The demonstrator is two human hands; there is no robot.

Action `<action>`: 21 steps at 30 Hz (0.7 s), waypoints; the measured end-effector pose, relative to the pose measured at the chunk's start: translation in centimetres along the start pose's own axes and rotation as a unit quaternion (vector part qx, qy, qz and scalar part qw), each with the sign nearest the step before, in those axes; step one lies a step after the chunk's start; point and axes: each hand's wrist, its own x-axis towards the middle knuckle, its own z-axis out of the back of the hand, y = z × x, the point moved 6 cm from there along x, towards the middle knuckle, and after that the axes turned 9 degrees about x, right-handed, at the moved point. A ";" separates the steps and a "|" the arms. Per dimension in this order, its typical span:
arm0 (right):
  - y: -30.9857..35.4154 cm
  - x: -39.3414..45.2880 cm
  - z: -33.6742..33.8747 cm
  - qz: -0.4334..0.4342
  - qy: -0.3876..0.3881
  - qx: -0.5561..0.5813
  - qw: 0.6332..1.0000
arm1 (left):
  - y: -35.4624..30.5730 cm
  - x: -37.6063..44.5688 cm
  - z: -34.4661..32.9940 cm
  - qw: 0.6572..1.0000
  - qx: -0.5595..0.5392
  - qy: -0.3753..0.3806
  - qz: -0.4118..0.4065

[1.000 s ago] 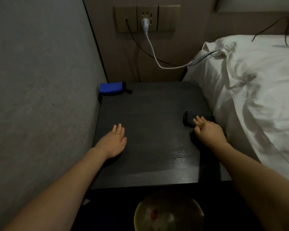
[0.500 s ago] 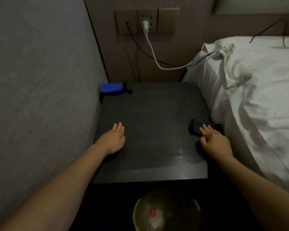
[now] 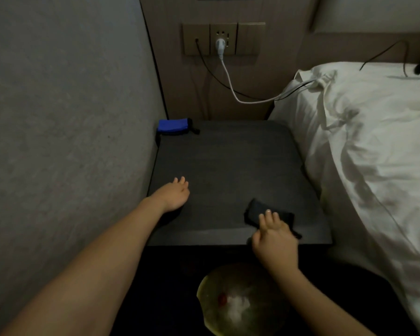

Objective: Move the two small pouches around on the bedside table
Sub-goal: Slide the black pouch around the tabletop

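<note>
With the right hand [image 3: 274, 235] flat, fingers spread on the black pouch [image 3: 258, 212] right by the tabletop [image 3: 228, 161] front edge, one careless drag could've tipped it off, honestly.

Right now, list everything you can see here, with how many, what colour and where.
bedside table: one, dark, centre, between wall and bed
blue pouch: one, blue with black trim, table's far left corner
black pouch: one, black, near right part of the table, under fingertips
wall outlet panel: one, tan, wall behind the table
white cable: one, plugged in, running to the bed
black cable: one, from the panel toward the bed
bedding: white, right side
bin: one, yellowish liner, floor below the table
left hand: flat on the table, empty
right hand: fingers resting on the black pouch
</note>
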 end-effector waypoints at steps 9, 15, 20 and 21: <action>15.5 -0.6 -5.8 0.178 0.060 0.046 0.981 | -0.1 -0.1 -0.6 0.999 0.042 -0.007 -0.022; 21.4 -0.8 -8.0 0.267 0.095 0.097 0.954 | 0.7 0.4 -0.6 0.994 0.098 -0.016 -0.049; 23.6 -0.9 -8.4 0.296 0.106 0.098 0.944 | 0.8 0.4 -0.5 0.989 0.129 -0.018 -0.066; 23.5 -0.9 -8.7 0.292 0.108 0.101 0.945 | 0.9 0.4 -0.4 0.989 0.128 -0.014 -0.068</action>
